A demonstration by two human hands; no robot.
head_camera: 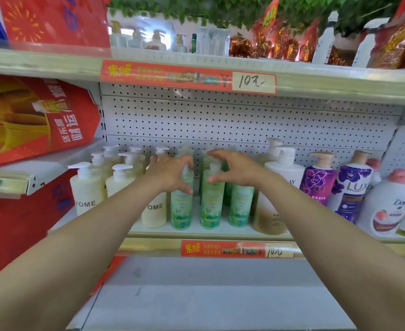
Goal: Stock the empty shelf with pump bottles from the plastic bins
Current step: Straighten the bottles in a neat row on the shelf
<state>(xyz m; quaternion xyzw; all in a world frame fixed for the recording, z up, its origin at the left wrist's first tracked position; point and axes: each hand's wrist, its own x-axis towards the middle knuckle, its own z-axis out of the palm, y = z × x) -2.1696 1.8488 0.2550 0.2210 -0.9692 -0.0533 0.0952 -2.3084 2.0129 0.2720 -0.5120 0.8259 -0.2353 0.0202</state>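
Green translucent pump bottles sit mid-shelf, and both hands are on that cluster: left hand has its grip half-open, fingers curled round the neck and pump of the front-left green bottle, thumb touching its shoulder at about 4 o'clock from the palm; contact clear, a firm clamp not certain. Right hand grip is spread wider in a C, thumb tip touching the shoulder of the middle green bottle, fingers arched over the pump tops behind, holding nothing that I can confirm. A third green bottle stands at 3 o'clock of the middle one, cream pump bottles at 9 o'clock, a white bottle and purple bottles further right. The shelf looks mostly stocked; bins not in view. Risks, as a judgement: tall narrow bottles packed close, so a sideways nudge at neck height could topple one into its neighbours or off the front lip; the forearms cross close over the front row and could clip a pump head.
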